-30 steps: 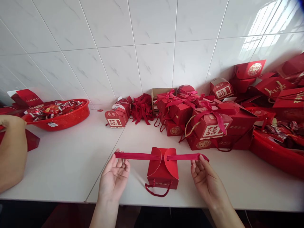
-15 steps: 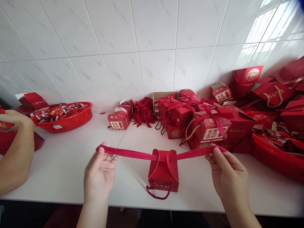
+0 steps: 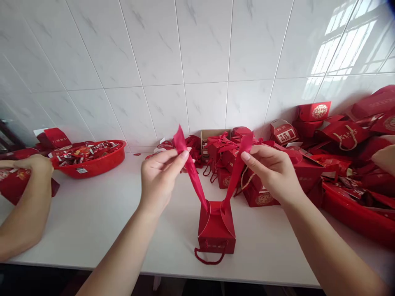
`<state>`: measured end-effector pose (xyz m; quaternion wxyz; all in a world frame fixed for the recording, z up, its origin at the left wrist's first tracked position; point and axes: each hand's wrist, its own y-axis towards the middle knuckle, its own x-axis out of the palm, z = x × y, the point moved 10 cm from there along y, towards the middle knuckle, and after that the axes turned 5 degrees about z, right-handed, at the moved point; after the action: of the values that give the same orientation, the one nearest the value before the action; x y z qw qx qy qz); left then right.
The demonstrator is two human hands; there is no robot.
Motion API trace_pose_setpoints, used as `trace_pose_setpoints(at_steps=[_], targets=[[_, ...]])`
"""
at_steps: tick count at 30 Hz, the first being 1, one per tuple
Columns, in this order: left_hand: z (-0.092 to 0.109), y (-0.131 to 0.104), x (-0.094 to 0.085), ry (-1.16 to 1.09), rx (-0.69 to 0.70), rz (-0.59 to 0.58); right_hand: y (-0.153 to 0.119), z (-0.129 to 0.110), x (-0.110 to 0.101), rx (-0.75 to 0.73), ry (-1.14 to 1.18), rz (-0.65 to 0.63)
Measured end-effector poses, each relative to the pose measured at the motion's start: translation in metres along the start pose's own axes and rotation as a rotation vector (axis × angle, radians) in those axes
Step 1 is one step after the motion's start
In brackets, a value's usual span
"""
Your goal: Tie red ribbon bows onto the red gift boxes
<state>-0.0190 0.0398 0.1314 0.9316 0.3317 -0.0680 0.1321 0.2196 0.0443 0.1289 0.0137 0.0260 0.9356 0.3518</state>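
Observation:
A small red gift box (image 3: 217, 232) with a dark red rope handle (image 3: 210, 262) at its front stands near the table's front edge. A red ribbon (image 3: 197, 185) runs through the flaps at its top, and both ends rise in a V above it. Pinched in my left hand (image 3: 162, 176) is the left end of the ribbon, its tip sticking up past the thumb. My right hand (image 3: 268, 168) pinches the other end, at about the same height. Neither hand touches the box.
Finished boxes with bows (image 3: 226, 158) are piled at the back centre. Red basins of wrapped sweets stand left (image 3: 101, 164) and right (image 3: 354, 213). More red boxes (image 3: 342, 127) heap up at the right. Another person's arm (image 3: 33, 205) holds a box at left; a hand (image 3: 384, 158) shows at right.
My hands have moved up and toward each other, lifting the ribbon ends from a sideways stretch into a steep V. The box stays on the table. A hand has appeared at the right edge.

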Motion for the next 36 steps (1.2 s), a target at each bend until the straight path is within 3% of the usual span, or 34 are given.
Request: trace_pose_setpoints(at_steps=[5, 13, 27, 32, 36], targets=[[0.000, 0.002, 0.015, -0.021, 0.001, -0.055, 0.011, -0.004, 0.013, -0.006, 0.167, -0.061], [-0.004, -0.003, 0.032, -0.073, -0.039, -0.160, 0.014, -0.001, 0.008, 0.011, 0.206, -0.021], [0.013, -0.010, 0.044, -0.096, 0.042, -0.251, 0.011, -0.004, 0.014, -0.001, 0.263, -0.076], [0.011, -0.022, 0.061, -0.041, -0.013, -0.423, 0.005, -0.003, 0.037, 0.066, 0.256, -0.220], [0.002, -0.028, 0.065, 0.094, -0.112, -0.492, -0.007, -0.014, 0.059, -0.015, 0.205, -0.425]])
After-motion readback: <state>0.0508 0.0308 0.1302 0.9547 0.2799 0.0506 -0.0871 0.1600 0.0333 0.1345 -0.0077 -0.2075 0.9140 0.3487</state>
